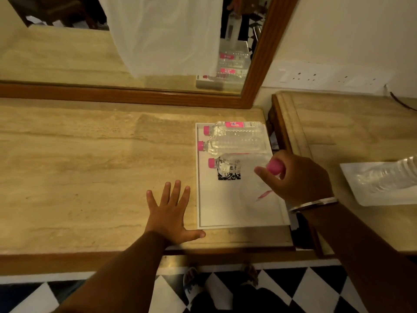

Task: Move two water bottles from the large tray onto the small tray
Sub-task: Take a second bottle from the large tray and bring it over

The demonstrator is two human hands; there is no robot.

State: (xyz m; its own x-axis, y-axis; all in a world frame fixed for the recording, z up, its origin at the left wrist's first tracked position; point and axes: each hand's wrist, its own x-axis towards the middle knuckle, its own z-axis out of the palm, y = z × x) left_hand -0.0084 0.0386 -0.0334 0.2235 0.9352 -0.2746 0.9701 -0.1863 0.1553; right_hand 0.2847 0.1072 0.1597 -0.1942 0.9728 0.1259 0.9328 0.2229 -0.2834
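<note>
Right hand (297, 177) grips a pink-capped bottle (274, 166) above the large tray's (225, 213) right edge; left hand (169, 213) lies open, flat beside its left edge.

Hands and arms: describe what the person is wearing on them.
Both forearms are bare, with no sleeves in view. The right hand has a plain silver metal bangle around its wrist. The left hand shows no ring, watch, glove or band.

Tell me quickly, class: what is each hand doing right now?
Left hand: open, flat on the beige stone countertop, holding nothing.
Right hand: closed on a clear plastic water bottle with a pink cap.
</note>
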